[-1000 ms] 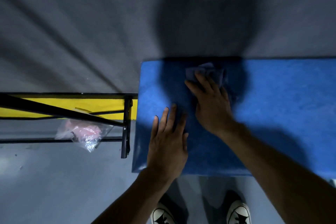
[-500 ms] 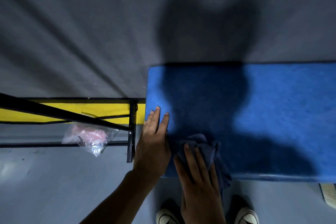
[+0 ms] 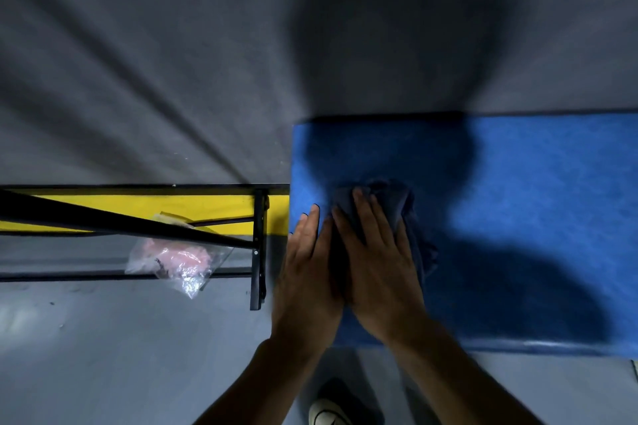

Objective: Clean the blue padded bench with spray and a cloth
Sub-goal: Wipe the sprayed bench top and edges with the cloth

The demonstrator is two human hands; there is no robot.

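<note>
Flat, straight fingers of the right hand point(image 3: 378, 262) are pressed on the dark blue cloth point(image 3: 397, 203), which is bunched on the blue padded bench point(image 3: 518, 217) near its left end, about midway between the far and near edges. Nothing is gripped by the left hand point(image 3: 307, 272); it is laid flat on the bench's left edge, touching the right hand. Beside the bench, a black metal frame point(image 3: 257, 245) and a clear plastic bag point(image 3: 176, 260) with pink contents are seen. One white shoe point(image 3: 326, 414) is visible below.
</note>
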